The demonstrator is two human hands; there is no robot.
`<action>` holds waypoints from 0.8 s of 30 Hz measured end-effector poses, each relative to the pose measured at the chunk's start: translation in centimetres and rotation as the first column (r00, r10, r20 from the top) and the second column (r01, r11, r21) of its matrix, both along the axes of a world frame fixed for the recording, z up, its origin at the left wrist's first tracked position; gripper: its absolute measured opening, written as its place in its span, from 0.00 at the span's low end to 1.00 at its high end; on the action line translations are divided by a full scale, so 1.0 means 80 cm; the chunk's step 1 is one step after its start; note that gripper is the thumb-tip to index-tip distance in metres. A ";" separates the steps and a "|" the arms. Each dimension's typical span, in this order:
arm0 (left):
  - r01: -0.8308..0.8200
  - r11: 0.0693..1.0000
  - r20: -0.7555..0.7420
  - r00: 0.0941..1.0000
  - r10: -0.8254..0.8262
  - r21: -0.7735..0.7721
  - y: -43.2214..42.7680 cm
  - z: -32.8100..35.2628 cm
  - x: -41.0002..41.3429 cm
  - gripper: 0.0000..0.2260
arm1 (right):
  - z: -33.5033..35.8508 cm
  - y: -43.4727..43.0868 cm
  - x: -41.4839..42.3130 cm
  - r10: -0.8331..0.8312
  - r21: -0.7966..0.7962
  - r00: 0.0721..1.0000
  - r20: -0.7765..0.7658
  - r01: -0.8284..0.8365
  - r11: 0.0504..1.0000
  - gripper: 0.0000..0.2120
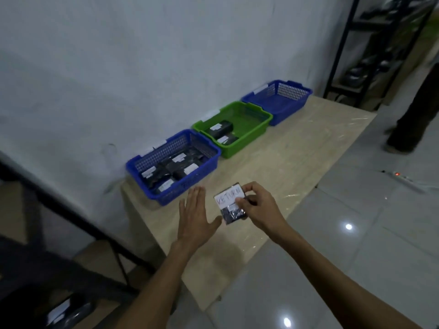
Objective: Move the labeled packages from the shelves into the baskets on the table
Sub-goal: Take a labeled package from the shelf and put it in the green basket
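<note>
My right hand [260,208] grips a small black package [231,205] whose white label reads "RETURN", held over the table just in front of the near blue basket [202,176]. My left hand [197,217] is flat and open beside the package, fingers together, holding nothing. The near blue basket holds several black labeled packages. The green basket [251,138] in the middle holds two packages. The far blue basket [285,110] looks empty.
The three baskets stand in a row along the white wall on a light wooden table [297,167]. A dark shelf frame [71,222] with a package stands at lower left; another shelf [370,55] is at the far right. A person's leg [413,115] is on the tiled floor.
</note>
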State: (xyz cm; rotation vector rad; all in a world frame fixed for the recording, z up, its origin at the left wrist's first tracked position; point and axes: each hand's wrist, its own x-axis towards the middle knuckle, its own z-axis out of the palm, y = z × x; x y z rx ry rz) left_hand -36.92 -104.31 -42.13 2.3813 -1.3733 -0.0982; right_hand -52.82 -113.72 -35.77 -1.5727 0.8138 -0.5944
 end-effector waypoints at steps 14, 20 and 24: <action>-0.095 0.992 -0.004 0.995 0.095 0.084 -0.259 -0.021 0.013 0.44 | -0.035 -0.288 0.044 0.144 0.055 0.989 -0.017 -0.143 0.988 0.05; -0.167 0.981 -0.013 0.986 0.169 0.094 -0.354 -0.029 0.045 0.44 | -0.048 -0.394 0.093 0.197 0.083 0.979 -0.058 -0.192 0.978 0.06; -0.161 0.983 -0.056 0.985 0.166 0.086 -0.416 -0.050 0.085 0.43 | -0.060 -0.461 0.135 0.181 0.092 0.981 -0.070 -0.174 0.980 0.06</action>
